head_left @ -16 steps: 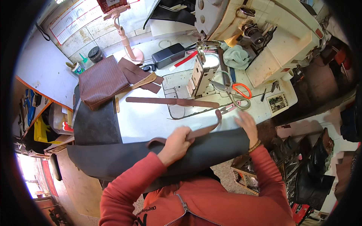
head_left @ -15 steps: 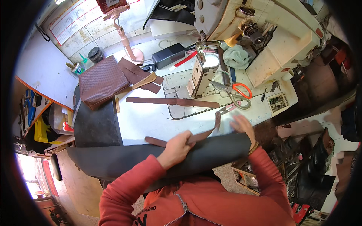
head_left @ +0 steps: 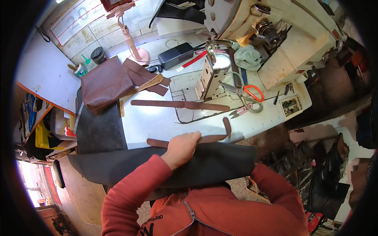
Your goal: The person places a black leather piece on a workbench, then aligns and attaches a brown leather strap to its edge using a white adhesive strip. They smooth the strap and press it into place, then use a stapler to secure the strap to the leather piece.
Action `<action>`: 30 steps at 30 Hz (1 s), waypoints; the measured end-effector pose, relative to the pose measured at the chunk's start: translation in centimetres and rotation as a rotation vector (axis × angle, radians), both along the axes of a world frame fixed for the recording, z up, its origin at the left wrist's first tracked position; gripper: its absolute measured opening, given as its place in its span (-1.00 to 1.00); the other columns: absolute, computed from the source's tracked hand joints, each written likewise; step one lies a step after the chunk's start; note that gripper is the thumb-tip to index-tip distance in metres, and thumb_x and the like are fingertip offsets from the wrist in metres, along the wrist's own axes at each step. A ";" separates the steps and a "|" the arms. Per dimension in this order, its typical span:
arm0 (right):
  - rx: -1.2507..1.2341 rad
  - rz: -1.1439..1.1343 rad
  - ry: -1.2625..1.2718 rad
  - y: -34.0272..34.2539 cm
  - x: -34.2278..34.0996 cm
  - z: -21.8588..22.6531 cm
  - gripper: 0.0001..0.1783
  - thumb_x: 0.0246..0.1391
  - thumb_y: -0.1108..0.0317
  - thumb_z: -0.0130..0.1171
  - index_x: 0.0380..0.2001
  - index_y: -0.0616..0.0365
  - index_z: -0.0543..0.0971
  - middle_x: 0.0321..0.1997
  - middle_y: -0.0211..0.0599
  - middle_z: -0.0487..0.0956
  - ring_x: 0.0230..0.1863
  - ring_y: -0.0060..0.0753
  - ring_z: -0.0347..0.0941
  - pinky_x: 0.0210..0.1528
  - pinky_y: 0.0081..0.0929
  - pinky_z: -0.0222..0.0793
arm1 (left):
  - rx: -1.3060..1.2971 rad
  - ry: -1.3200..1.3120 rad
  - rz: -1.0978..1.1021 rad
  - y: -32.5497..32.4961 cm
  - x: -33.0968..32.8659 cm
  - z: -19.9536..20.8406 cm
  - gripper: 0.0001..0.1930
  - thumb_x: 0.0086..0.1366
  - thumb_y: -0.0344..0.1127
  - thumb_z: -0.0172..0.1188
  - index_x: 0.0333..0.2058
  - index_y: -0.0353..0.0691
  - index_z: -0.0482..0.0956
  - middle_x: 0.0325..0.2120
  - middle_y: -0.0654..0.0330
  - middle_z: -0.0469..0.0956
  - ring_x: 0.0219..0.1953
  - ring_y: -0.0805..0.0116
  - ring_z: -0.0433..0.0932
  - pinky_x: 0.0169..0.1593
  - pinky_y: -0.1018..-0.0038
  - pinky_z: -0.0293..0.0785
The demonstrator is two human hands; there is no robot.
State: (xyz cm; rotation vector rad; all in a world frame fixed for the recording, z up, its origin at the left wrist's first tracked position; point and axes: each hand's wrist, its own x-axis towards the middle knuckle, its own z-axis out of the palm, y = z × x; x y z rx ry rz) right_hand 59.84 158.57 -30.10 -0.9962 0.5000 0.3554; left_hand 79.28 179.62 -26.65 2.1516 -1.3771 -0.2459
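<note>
My left hand is closed over a brown leather strap, at the far edge of a black sheet draped across my lap. One end of that strap pokes out left of the hand; its textured right end bends up onto the white table. My right forearm reaches to the sheet's right end, where the hand is hidden behind or under it. A second brown strap lies flat farther back. Orange-handled scissors and small pink-handled snips rest to the right.
A sewing machine stands at the back right. Behind on the left are a brown textured leather piece, a wooden-handled tool, a black box and a pink stand. Boots stand low at the right.
My right hand has dropped from the table's front edge down out of sight by the sheet's right end. My left hand, with the strap, has shifted slightly away from me.
</note>
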 end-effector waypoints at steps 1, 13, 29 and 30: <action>0.007 -0.018 0.007 -0.3 0.0 -1.1 -0.68 0.23 0.30 0.14 0.00 0.22 0.55 -0.07 -0.21 0.61 -0.10 -0.31 0.52 -0.02 -0.39 0.42 | 0.016 -0.045 0.003 -0.3 0.7 -0.3 -0.89 0.24 -0.39 0.14 -0.28 -0.15 0.40 -0.47 0.08 0.52 -0.37 -0.01 0.56 -0.35 0.15 0.45; -1.548 -0.236 -0.340 -4.6 0.5 6.8 -0.90 0.16 0.42 0.20 -0.32 0.22 0.62 -0.36 -0.12 0.61 -0.34 -0.09 0.58 -0.24 -0.33 0.49 | -0.033 -0.354 0.112 -1.7 3.1 -1.5 -0.84 0.15 -0.41 0.12 -0.25 -0.16 0.48 -0.33 0.17 0.44 -0.16 0.18 0.51 -0.23 0.36 0.49; -1.053 -0.141 -0.472 -0.5 7.4 4.0 -0.25 0.00 0.60 0.26 0.31 0.03 0.36 0.12 -0.25 0.43 -0.16 -0.47 0.46 -0.15 -0.52 0.46 | -0.072 -0.383 -0.298 0.2 2.8 -1.3 -0.41 0.20 -0.40 0.08 0.26 -0.05 0.37 0.11 0.08 0.41 0.00 0.15 0.47 0.07 0.26 0.46; -1.259 -0.053 -0.501 -0.3 7.6 4.3 -0.26 -0.03 0.61 0.27 0.28 0.04 0.40 0.12 -0.24 0.43 -0.16 -0.41 0.46 -0.16 -0.50 0.47 | -0.054 -0.364 -0.309 0.5 2.5 -1.3 -0.43 0.22 -0.39 0.07 0.25 -0.05 0.37 0.13 0.09 0.40 0.02 0.14 0.46 0.10 0.24 0.43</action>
